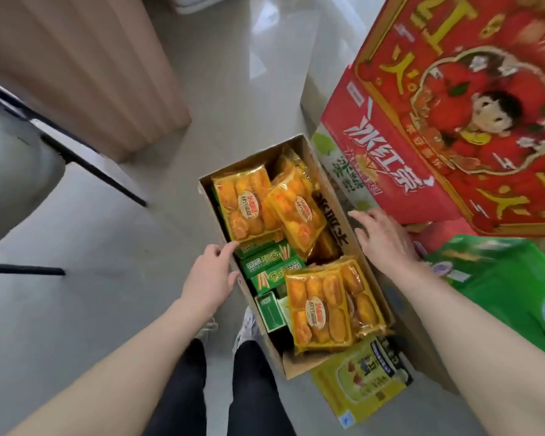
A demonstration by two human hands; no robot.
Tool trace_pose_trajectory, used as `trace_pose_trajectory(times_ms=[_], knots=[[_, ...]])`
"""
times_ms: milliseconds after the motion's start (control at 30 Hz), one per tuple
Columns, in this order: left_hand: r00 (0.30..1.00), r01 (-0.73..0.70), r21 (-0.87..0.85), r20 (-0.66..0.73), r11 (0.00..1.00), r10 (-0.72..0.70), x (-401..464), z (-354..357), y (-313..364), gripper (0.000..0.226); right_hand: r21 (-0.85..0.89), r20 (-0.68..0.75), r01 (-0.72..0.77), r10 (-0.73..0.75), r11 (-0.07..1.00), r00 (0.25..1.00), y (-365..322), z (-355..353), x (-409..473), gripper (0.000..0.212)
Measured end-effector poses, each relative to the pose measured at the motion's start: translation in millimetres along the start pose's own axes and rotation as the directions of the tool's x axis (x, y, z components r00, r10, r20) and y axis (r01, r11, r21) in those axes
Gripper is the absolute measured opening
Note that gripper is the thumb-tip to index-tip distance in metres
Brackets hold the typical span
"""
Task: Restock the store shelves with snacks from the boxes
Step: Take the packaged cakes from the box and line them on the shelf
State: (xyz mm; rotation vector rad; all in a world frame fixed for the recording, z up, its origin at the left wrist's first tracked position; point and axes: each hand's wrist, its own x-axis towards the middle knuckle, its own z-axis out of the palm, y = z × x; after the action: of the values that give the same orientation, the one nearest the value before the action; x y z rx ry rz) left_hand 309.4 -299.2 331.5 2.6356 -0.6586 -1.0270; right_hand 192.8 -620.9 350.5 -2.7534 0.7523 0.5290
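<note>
An open brown cardboard box stands on the floor in front of me. It holds several orange snack packs and several small green boxes. My left hand grips the box's left wall, thumb inside by the green boxes and index finger touching an orange pack. On the box's right flap rests my right hand, its fingers spread and holding nothing.
Large red cartons are stacked at the right, with green packaging below them. A yellow carton lies under the box's near end. A chair and a wooden panel stand at the left. My legs and shoes are below.
</note>
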Motion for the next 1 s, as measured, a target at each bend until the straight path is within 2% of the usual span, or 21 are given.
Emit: trace_pose_trajectory(times_ms=[167, 267, 400, 533, 600, 667, 800, 1000], knots=[[0.983, 0.16, -0.023, 0.097, 0.987, -0.158, 38, 57, -8, 0.057, 0.011, 0.156, -0.046, 0.043, 0.999, 0.987, 18, 59, 50, 0.042], [0.975, 0.194, -0.032, 0.12, 0.98, -0.189, 51, 77, -12, 0.055, 0.022, 0.22, -0.069, 0.062, 0.997, 0.973, 24, 81, 66, 0.044], [0.97, 0.195, 0.011, 0.146, 0.981, -0.194, 55, 97, -21, 0.048, 0.006, 0.211, -0.067, 0.064, 0.998, 0.975, 27, 95, 77, 0.046], [0.975, 0.202, -0.076, 0.112, 0.976, -0.193, 55, 108, -23, 0.034, 0.035, 0.164, -0.107, 0.099, 0.994, 0.981, 25, 93, 78, 0.049], [0.978, 0.2, -0.121, 0.087, 0.972, -0.191, 54, 108, -25, 0.035, 0.063, 0.153, -0.135, 0.125, 0.989, 0.98, 21, 90, 74, 0.049], [0.983, 0.18, -0.135, 0.055, 0.974, -0.174, 50, 102, -31, 0.038, 0.083, 0.132, -0.162, 0.15, 0.983, 0.98, 15, 86, 62, 0.05], [0.995, 0.097, -0.057, 0.024, 0.994, -0.096, 38, 69, -47, 0.046, 0.135, 0.096, -0.256, 0.245, 0.957, 0.965, -2, 81, 19, 0.05], [0.991, -0.129, 0.1, 0.053, 0.987, 0.124, 4, -9, -52, 0.046, 0.265, 0.033, -0.42, 0.428, 0.868, 0.903, -46, 68, -88, 0.049]])
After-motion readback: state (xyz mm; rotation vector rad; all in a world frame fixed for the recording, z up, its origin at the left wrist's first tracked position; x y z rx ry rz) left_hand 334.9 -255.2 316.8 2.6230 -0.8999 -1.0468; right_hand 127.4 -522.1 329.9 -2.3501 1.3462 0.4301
